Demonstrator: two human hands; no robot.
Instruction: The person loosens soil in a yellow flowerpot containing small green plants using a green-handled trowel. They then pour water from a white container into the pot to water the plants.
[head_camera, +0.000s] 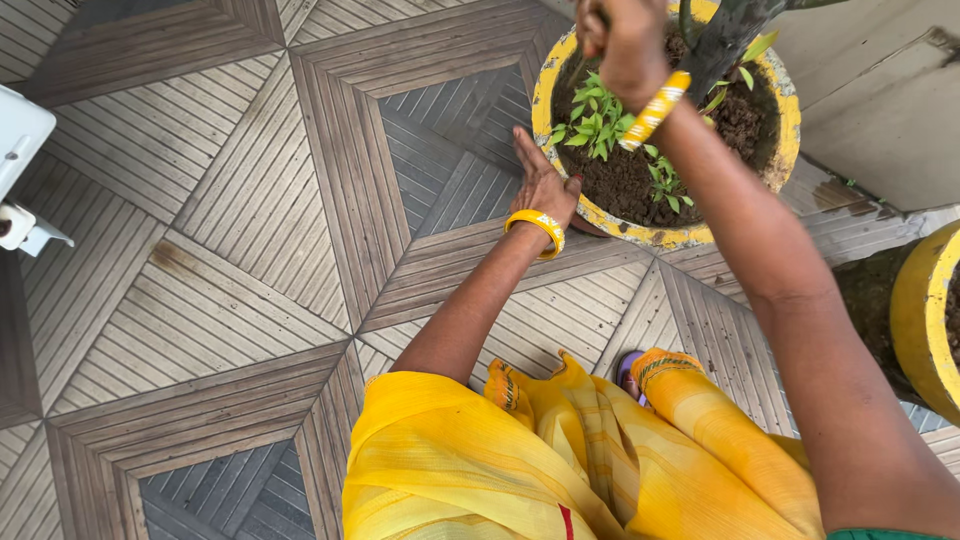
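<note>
While the person crouches over the patterned tile floor (230, 250), the left hand (543, 183) lies open and flat, fingers together, pressed against the outer wall of a round yellow pot (560, 90) at its near left side; it grips nothing. A yellow bangle (536, 228) sits on that wrist. The right hand (625, 45) is up over the pot's soil (620, 180), closed into a fist around something thin and dark; I cannot tell from here what it is. A second bangle, yellow with white stripes (655, 110), has slid along that forearm.

The pot stands on the floor toward its far right side, close to a pale wall (880, 110). Its rim is chipped and stained with dirt. Inside it, small green seedlings (598, 122) grow at the left of the soil, just below the clenched hand, and a thick dark stem (725, 40) rises from the middle. Another yellow pot (920, 320) shows at the right edge, well apart from both hands. Folds of yellow cloth (520, 460) cover the person's knees near the bottom, and a white object (20, 150) juts in at the left edge.
</note>
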